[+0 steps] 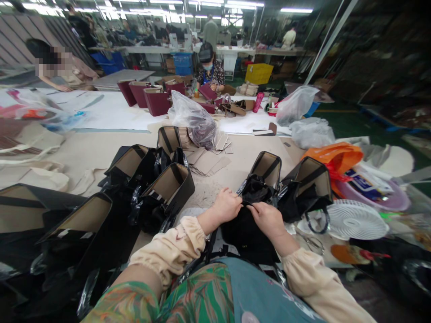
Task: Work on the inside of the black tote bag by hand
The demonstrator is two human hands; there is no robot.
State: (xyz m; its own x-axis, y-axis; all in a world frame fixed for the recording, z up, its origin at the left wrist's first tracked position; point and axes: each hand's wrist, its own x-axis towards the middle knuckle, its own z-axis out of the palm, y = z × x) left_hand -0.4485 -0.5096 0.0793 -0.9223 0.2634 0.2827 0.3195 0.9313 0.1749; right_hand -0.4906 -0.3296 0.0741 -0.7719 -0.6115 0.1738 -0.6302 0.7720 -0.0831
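My left hand (226, 206) and right hand (269, 220) close their fingers on the upper edge of black fabric (249, 235), directly before my blue-gray apron (259, 287). Just beyond it, an open-topped black bag (273, 168) stands on the beige desk (131, 139), left of a white fan grille (357, 220).
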